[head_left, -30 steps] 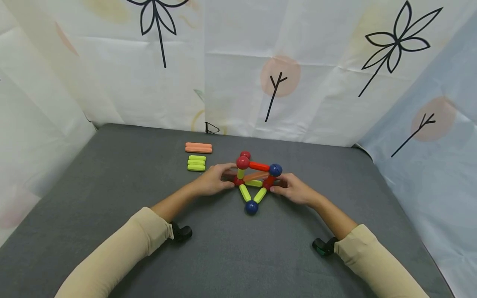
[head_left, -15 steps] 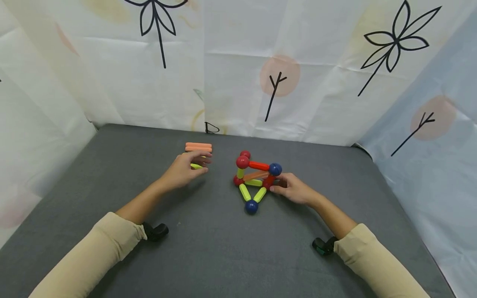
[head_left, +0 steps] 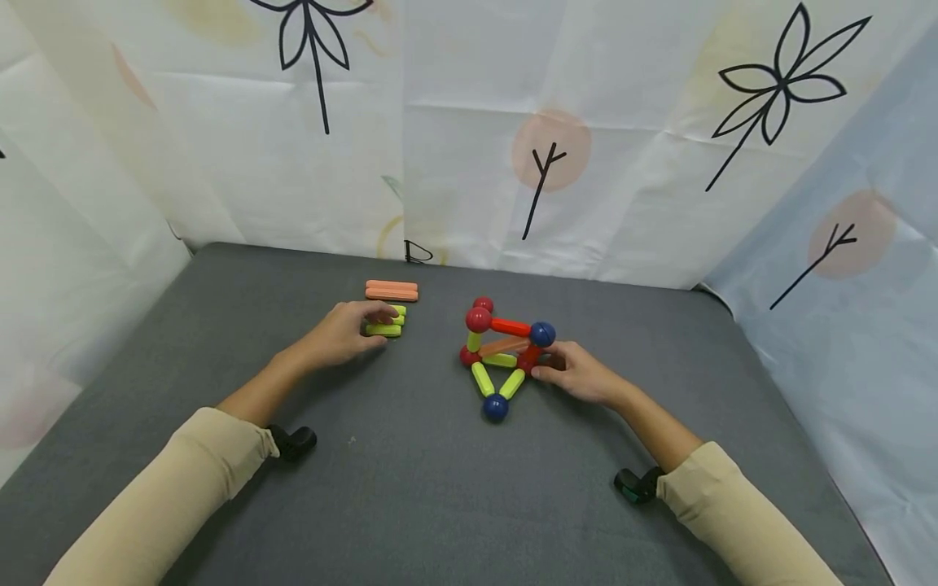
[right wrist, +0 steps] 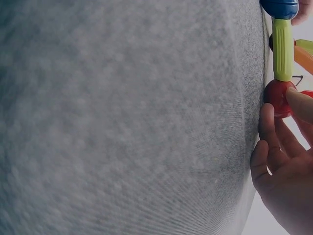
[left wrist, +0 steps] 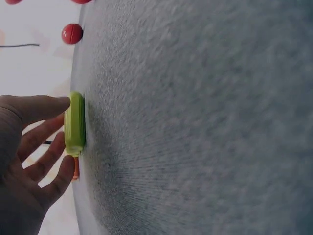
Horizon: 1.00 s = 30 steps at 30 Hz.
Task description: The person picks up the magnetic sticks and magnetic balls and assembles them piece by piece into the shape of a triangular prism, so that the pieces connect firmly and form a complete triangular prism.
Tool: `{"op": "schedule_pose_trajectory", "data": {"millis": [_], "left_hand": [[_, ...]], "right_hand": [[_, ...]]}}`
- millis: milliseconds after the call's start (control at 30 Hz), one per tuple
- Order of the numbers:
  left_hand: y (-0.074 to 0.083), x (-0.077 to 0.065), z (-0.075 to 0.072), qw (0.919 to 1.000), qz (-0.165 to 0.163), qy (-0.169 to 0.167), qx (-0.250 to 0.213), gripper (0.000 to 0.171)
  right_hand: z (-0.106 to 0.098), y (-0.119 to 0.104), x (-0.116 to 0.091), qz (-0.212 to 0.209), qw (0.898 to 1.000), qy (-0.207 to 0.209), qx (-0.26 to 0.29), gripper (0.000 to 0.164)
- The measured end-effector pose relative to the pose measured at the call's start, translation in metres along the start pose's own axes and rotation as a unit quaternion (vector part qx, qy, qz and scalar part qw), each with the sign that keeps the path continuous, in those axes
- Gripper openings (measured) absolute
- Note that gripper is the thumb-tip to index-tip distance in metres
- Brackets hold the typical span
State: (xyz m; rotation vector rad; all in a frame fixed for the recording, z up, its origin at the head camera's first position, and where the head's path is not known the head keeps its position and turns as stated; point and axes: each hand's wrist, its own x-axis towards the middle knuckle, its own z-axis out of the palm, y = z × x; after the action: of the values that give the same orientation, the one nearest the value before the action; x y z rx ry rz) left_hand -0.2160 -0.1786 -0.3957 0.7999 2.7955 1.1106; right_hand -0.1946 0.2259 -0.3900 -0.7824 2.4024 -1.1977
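At the left end of several yellow-green building sticks point(head_left: 384, 330), my left hand point(head_left: 340, 330) pinches the nearest stick. In the left wrist view the thumb lies before this stick point(left wrist: 75, 125) and the index finger passes behind it. My right hand point(head_left: 582, 370) holds a red ball point(right wrist: 278, 98) at the right base corner of a ball-and-stick frame. This frame stands on the table, with a blue ball point(head_left: 495, 408) at its near corner, red balls on the left and another blue ball point(head_left: 542, 334) at upper right. Yellow-green, orange and red sticks join them; its far side is partly hidden.
Orange sticks point(head_left: 392, 290) lie side by side just behind the yellow-green ones. A grey cloth covers the table point(head_left: 440, 505). White printed curtains point(head_left: 469, 163) hang along its back and sides.
My left hand has let go of the frame's left side and moved left to the yellow-green sticks. The nearest stick has shifted slightly left. My right hand stays at the red ball.
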Motion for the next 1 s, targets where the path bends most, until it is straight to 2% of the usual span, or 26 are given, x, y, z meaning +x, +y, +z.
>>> {"op": "schedule_pose_trajectory", "data": {"millis": [300,433,533,600,800,1000], "left_hand": [[-0.007,0.003,0.005,0.9998,0.006,-0.017,-0.003,0.042],[-0.003,0.003,0.009,0.9997,0.007,-0.024,-0.008,0.043],[0.008,0.002,0.013,0.9987,0.011,-0.037,-0.033,0.044],[0.018,0.002,0.018,0.9962,0.018,-0.053,-0.067,0.043],[0.055,0.005,0.042,0.9781,0.059,-0.099,-0.174,0.04],[0.084,0.014,0.064,0.9656,0.099,-0.08,-0.227,0.037]], "right_hand": [[0.001,0.0,0.0,0.009,1.0,-0.003,0.002,0.034],[0.001,-0.001,0.0,0.009,1.0,-0.002,0.005,0.035],[0.001,-0.001,0.0,0.003,1.0,-0.002,0.004,0.035],[0.001,-0.001,0.0,0.003,1.0,0.0,0.002,0.034],[0.002,-0.002,-0.001,0.013,1.0,0.004,-0.002,0.032],[0.002,-0.002,-0.001,0.008,1.0,0.003,0.002,0.033]]}}
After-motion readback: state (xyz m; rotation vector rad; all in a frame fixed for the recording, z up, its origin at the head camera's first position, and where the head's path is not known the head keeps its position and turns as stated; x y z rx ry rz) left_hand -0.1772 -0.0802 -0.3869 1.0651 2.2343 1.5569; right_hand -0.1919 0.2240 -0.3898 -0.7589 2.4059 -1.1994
